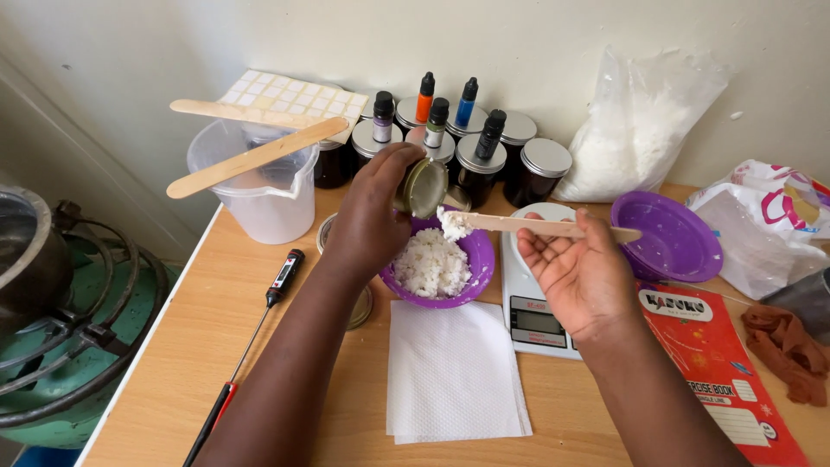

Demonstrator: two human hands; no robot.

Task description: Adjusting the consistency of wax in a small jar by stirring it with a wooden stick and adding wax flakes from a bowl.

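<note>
**Tilted jar over purple bowl, wooden stick carrying white flakes**

Left hand [370,216] is wrapped around a small glass jar [423,187], tilted with its mouth facing the right side, held just above the purple bowl [471,270]. Right hand [577,270] is closed on a flat wooden stick [536,226], gripped near its far end; the tip carries a lump of white flakes [453,223] just beside the jar mouth, nearly touching it.

Handling, as a judgement: the jar looks small, rigid, light, probably smooth and a bit slippery, and breakable if dropped, so a full wrap around the body as here seems right. The stick is stiff and light; holding the end away from the load keeps the fingers clean. The flakes look soft, crumbly and loose, and could fall off the flat blade if it tilts. The bowl below would catch spills.

More flakes [430,264] are piled in the bowl, directly under both hands. The bowl sits on the table [173,363], touching a white scale [534,316] on its right, with a folded paper napkin [454,372] in front. Around: a second purple bowl [670,238], a probe thermometer [259,333], a clear plastic jug [259,186] with two wooden sticks across it, and dark lidded jars with dropper bottles [471,143] at the back.
</note>
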